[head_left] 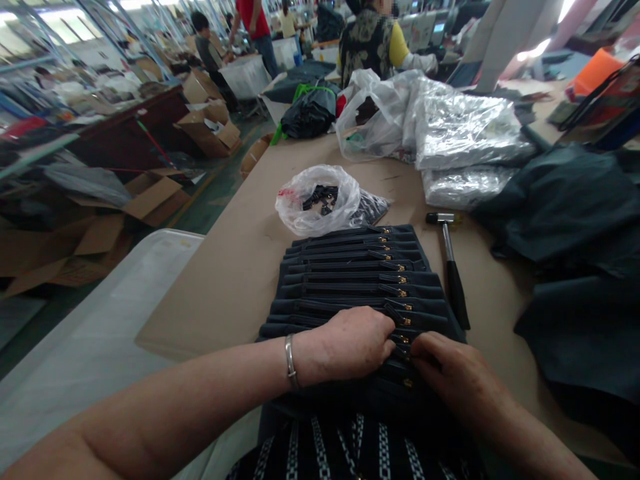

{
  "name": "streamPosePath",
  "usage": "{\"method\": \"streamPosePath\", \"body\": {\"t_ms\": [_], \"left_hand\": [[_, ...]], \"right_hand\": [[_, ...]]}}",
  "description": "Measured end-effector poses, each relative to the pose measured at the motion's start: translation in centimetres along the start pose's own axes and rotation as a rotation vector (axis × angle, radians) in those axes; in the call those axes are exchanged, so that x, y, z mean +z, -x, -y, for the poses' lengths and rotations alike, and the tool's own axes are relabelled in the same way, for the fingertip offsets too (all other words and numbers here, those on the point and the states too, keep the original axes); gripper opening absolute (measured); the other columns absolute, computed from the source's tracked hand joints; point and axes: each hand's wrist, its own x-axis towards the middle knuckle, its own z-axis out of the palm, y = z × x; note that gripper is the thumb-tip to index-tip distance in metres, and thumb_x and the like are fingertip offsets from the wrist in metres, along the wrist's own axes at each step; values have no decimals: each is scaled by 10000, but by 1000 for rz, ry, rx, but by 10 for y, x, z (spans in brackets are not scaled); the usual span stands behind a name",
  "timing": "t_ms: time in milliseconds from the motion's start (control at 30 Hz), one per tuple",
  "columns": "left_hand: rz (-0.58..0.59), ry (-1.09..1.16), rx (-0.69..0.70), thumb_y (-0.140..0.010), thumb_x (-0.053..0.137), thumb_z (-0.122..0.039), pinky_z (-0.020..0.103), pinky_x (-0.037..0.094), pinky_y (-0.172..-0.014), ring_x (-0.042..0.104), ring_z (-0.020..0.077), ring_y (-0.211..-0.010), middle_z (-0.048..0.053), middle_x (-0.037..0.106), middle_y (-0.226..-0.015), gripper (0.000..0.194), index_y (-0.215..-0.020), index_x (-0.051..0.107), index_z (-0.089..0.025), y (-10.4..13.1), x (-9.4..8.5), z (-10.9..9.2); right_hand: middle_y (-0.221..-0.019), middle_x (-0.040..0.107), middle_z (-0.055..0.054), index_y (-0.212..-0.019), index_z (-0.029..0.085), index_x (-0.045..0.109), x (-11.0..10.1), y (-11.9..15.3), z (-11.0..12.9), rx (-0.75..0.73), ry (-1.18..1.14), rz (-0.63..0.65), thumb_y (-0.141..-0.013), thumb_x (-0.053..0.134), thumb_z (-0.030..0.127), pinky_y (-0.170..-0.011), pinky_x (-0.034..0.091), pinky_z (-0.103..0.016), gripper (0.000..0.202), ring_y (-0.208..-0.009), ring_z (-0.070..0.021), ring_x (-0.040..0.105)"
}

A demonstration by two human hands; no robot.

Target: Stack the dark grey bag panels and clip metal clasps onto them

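Dark zippered fabric pieces [345, 277] lie overlapped in a row on the table, each showing a black zipper with a gold-coloured slider near its right end. Over the nearer pieces, my left hand [357, 340] is closed in a pinch at a zipper pull [400, 350]. My right hand [450, 370] meets it from the right, thumb and fingers pressed together by the same slider. The fingertips hide most of what they grip. Beyond the pieces, an open clear plastic bag [320, 200] holds small black parts. A hammer [453, 273] with a black handle lies right of the stack.
Plastic-wrapped bundles [465, 133] and another clear bag [375, 120] sit at the table's back. Dark fabric [575, 207] is heaped on the right. A white bin [115, 333] stands left of the table, with cardboard boxes [100, 247] on the floor. Other people work farther off.
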Motion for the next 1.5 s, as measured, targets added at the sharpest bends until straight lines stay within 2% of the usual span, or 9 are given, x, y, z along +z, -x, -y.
{"method": "streamPosePath", "body": {"t_ms": [167, 367, 533, 667, 833, 1033, 1167, 1300, 1500], "left_hand": [[-11, 30, -5, -831, 503, -366, 411, 497, -704, 608, 278, -761, 97, 632, -768, 242, -776, 605, -153, 4, -4, 5], [-137, 419, 122, -789, 620, -295, 346, 433, -935, 562, 224, -1048, 83, 593, -1177, 528, -1288, 482, -191, 12, -5, 2], [-167, 544, 205, -801, 492, -126, 280, 447, -889, 581, 168, -958, 35, 638, -1045, 324, -1106, 587, -176, 11, -1, -4], [-215, 486, 174, -775, 538, -150, 321, 448, -920, 575, 210, -1025, 70, 607, -1151, 494, -1267, 496, -179, 7, 5, -2], [-200, 411, 128, -750, 540, -164, 375, 472, -890, 599, 253, -1015, 113, 613, -1157, 706, -1419, 316, -186, 4, 14, -4], [-258, 495, 123, -745, 667, -339, 312, 470, -814, 606, 222, -910, 89, 641, -1074, 679, -1356, 421, -173, 7, 8, -4], [-281, 598, 95, -832, 574, -317, 220, 423, -674, 561, 129, -717, 15, 642, -799, 234, -981, 647, -152, 9, 1, -2], [-211, 621, 110, -833, 571, -255, 190, 385, -646, 522, 96, -676, -13, 598, -702, 147, -763, 622, -137, 13, 0, -5], [5, 406, 182, -835, 578, -285, 188, 338, -550, 464, 86, -586, -22, 553, -640, 148, -769, 594, -153, 24, 3, -13]], "right_hand": [[-741, 587, 34, -760, 214, 535, -7, -3, 2, -13, -9, 1, -821, 495, 171, -596, 368, -267, 85, -674, -129, 552], [-860, 669, -5, -912, 221, 644, -21, -9, 20, -57, -300, -117, -860, 509, 308, -679, 472, -266, 168, -765, -149, 624], [-828, 680, -24, -875, 177, 672, -24, -17, 36, -15, -638, -87, -815, 561, 364, -671, 501, -246, 225, -745, -154, 628], [-851, 672, -31, -868, 173, 654, -22, -19, 42, -32, -600, -122, -789, 584, 352, -697, 491, -260, 207, -768, -160, 620], [-712, 594, -17, -735, 144, 584, -24, -25, 40, 9, -691, 80, -791, 574, 378, -607, 431, -252, 241, -667, -136, 540], [-649, 518, 18, -723, 149, 525, -28, -27, 27, 39, -751, 92, -827, 560, 380, -553, 374, -219, 256, -592, -93, 454], [-656, 606, -1, -770, 167, 524, -23, -19, 24, 109, -966, -61, -821, 599, 396, -628, 454, -231, 246, -614, -114, 562], [-709, 648, -28, -854, 173, 536, -14, -4, 24, 149, -1091, -49, -796, 638, 411, -662, 487, -241, 266, -657, -131, 608], [-602, 469, 30, -741, 172, 547, -15, 22, 25, 101, -687, 53, -795, 611, 446, -470, 340, -182, 286, -540, -79, 415]]}}
